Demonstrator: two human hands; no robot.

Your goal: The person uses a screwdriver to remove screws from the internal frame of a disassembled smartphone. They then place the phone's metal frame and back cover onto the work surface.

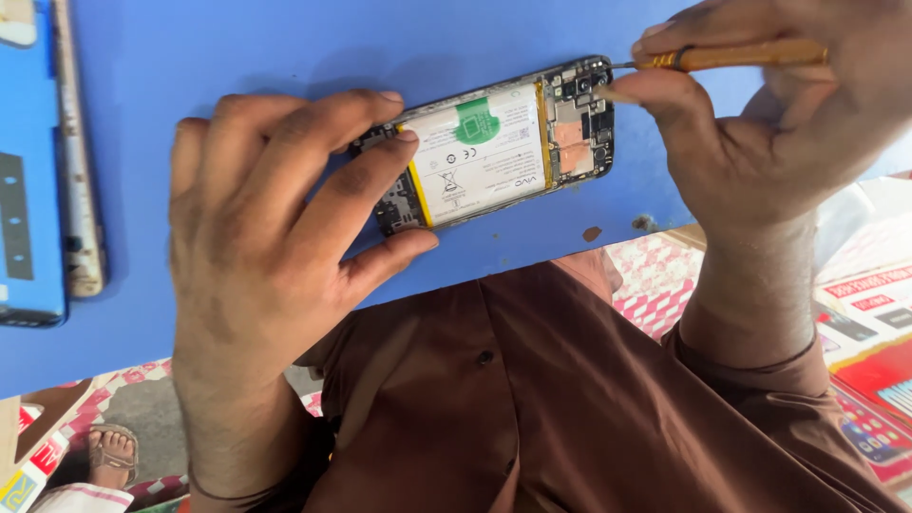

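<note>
The opened phone point(494, 152) lay back-up on the blue counter point(237, 47), near its front edge, its white battery point(480, 152) with a green sticker bare and the circuit board point(581, 123) showing at the far end. The left hand point(266, 256) was spread over the phone's near end, fingertips pressing the frame and thumb hooked under its lower edge, so it pinned the phone down rather than gripped it. The right hand point(760, 123) was closed around a small screwdriver point(722, 59) with an orange handle, its thin tip set at the top corner of the board. To my eye the risk lay in that tip: if it slipped off a screw head it could gouge the board or skid toward the battery, and a jab there would be bad. The phone also sat close to the counter's edge, so a hard push might slide it off if the left hand eased. Another flat blue device point(28, 171) lay at the far left, well apart.
</note>
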